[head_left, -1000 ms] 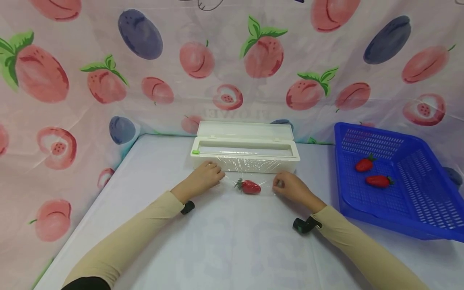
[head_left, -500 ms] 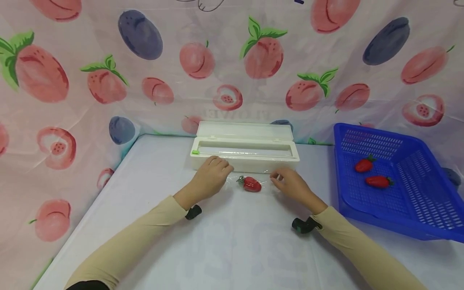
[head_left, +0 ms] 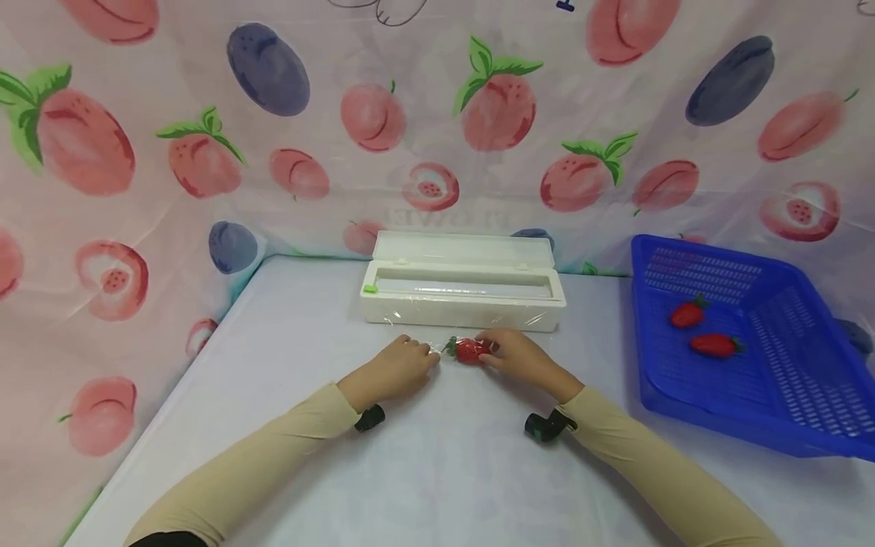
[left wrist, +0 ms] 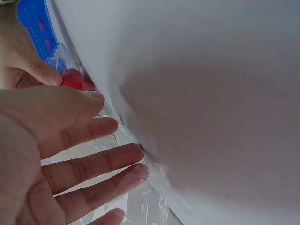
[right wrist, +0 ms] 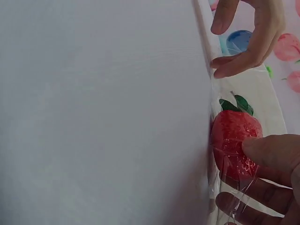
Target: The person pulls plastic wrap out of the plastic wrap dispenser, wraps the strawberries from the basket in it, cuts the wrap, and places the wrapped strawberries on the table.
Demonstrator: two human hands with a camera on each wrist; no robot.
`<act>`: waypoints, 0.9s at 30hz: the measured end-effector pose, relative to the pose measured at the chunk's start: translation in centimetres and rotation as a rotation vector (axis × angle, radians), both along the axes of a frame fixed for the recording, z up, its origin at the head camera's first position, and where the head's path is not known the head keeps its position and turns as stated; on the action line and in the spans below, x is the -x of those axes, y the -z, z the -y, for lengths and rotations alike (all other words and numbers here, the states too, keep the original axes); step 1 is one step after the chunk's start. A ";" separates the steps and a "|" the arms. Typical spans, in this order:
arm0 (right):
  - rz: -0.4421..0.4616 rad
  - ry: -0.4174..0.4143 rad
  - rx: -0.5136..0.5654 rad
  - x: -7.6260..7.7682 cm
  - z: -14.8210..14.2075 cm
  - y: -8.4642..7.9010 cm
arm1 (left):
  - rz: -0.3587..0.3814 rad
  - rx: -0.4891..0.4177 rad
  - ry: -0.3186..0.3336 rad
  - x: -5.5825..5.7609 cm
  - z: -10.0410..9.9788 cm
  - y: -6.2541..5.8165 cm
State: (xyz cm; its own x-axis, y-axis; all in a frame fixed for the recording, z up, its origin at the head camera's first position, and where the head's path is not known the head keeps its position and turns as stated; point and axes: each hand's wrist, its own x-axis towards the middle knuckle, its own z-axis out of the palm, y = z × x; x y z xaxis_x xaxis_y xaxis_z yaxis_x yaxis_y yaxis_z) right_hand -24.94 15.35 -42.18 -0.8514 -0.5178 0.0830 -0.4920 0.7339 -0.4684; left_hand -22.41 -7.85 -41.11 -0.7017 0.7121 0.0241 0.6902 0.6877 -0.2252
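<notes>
A red strawberry (head_left: 469,350) with green leaves lies on the table, with clear cling film (right wrist: 234,204) around it. My right hand (head_left: 525,363) grips its tip end; in the right wrist view the thumb presses on the red side of the fruit and the fingers are behind it. Left of the leaves is my left hand (head_left: 394,370). In the left wrist view its fingers are extended and apart, and loose film (left wrist: 159,185) lies against the fingertips. Just behind the hands stands a white cling film dispenser (head_left: 465,312), its lid raised and a green slider (head_left: 370,289) at the left.
A blue plastic basket (head_left: 711,418) stands at the right, holding two more strawberries (head_left: 715,346). A fruit-printed cloth (head_left: 424,91) hangs behind the white-covered table (head_left: 465,471) and along its left side.
The film no longer stretches up to the dispenser. My right hand has moved left from the film's right side onto the strawberry. My left hand has come nearer to the leaves.
</notes>
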 end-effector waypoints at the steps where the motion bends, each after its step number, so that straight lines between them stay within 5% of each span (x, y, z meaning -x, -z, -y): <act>1: 0.010 0.001 0.004 0.0 0.0 0.1 | -0.002 -0.006 -0.003 0.0 0.1 -0.1; 10: 0.064 -0.036 0.072 0.0 -0.3 0.2 | -0.172 -0.153 0.032 0.0 -1.7 -0.6; 18: 0.133 -0.081 0.118 0.2 -0.9 0.2 | -0.270 -0.058 0.073 0.4 -3.9 0.3; 27: 0.173 -0.116 0.117 -0.2 -1.4 -1.3 | -0.408 -0.099 0.083 0.5 -4.6 0.3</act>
State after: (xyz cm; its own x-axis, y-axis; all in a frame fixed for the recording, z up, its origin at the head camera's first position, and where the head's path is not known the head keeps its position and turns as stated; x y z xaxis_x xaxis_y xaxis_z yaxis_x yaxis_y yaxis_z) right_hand -24.69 16.74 -40.91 -0.7936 -0.6084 0.0067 -0.4749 0.6126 -0.6318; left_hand -22.95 -3.20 -41.41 -0.5611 0.7461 0.3586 0.6120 0.6656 -0.4271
